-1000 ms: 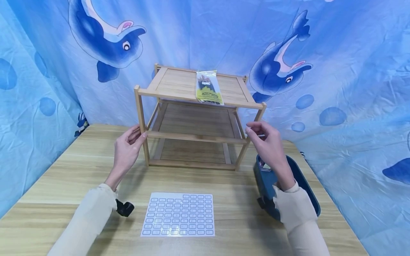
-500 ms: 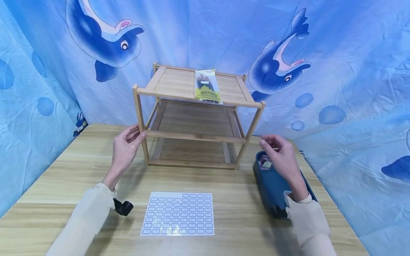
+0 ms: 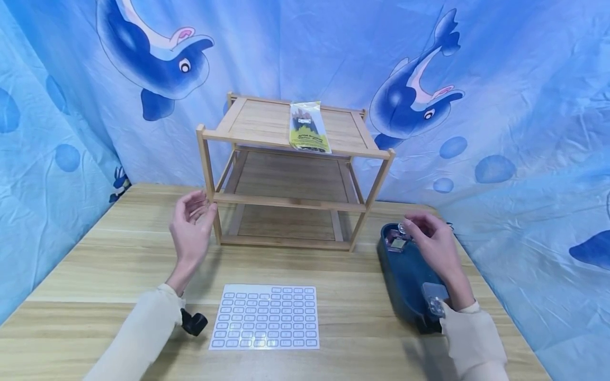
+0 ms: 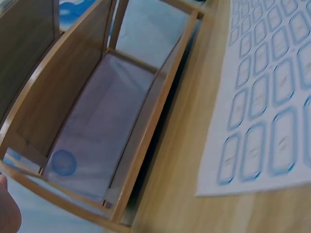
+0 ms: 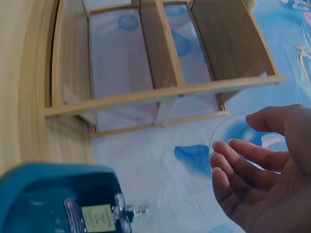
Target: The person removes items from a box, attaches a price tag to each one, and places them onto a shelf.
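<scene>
My right hand [image 3: 436,243] hovers over the back of a dark teal bin [image 3: 393,286], fingers loosely bent. In the right wrist view the thumb stands apart from the fingers, with nothing between them. Close beside the fingertips, a clear perfume bottle [image 3: 396,241] with a pale label [image 5: 98,218] lies in the bin. A second clear bottle [image 3: 434,299] shows near my right wrist. My left hand [image 3: 191,227] is loosely curved beside the left front leg of a wooden shelf rack [image 3: 290,202]; its thumb overlaps that leg. Only the thumb [image 4: 8,208] shows in the left wrist view.
A bagged set of artist brushes [image 3: 308,129] lies on the rack's top board. In front of the rack, a white sheet [image 3: 264,317] with rows of printed boxes lies on the wooden table [image 3: 352,323]. A blue dolphin-print curtain [image 3: 305,47] surrounds the back and sides.
My right hand has left the rack's right front leg and moved right and down over the bin beside the perfume bottle. My left hand has shifted slightly down, its hold on the leg loosened.
</scene>
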Motion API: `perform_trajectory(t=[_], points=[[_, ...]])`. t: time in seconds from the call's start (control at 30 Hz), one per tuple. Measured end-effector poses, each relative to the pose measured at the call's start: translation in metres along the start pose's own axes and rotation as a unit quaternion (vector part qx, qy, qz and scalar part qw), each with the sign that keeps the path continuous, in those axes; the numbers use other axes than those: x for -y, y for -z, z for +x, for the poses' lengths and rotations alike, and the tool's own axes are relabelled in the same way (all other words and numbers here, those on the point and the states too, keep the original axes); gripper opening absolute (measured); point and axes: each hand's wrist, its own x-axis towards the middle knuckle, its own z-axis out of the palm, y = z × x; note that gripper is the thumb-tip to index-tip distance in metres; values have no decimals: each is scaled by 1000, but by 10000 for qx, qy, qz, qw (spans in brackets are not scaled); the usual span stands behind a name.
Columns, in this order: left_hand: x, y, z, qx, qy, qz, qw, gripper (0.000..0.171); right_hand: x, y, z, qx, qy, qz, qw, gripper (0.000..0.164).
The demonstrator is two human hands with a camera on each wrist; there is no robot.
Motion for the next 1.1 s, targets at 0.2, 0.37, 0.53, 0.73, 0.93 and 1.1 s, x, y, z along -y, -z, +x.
perform_trajectory(t=[0.2, 0.37, 0.53, 0.73, 0.93, 1.1], points=[[3, -5, -11, -271, -259, -160, 9992, 33, -9, 6, -4, 147, -354, 73, 9992, 33], [2, -12, -21, -161, -319, -199, 9992, 32, -18, 10, -7, 274, -533, 10, 9982, 38], [1, -22, -34, 511, -220, -300, 9980, 29, -26, 13, -8, 281, -663, -56, 9974, 39], [4, -34, -52, 1919, 311, 39, 9809, 30, -34, 15, -9, 303, -727, -183, 9967, 38], [7, -51, -73, 3008, 891, 20, 9495, 42, -41, 16, -9, 325, -764, -224, 9963, 35], [7, -67, -93, 3499, 1282, -105, 9279, 47, -45, 17, -8, 428, -790, -288, 9955, 35]])
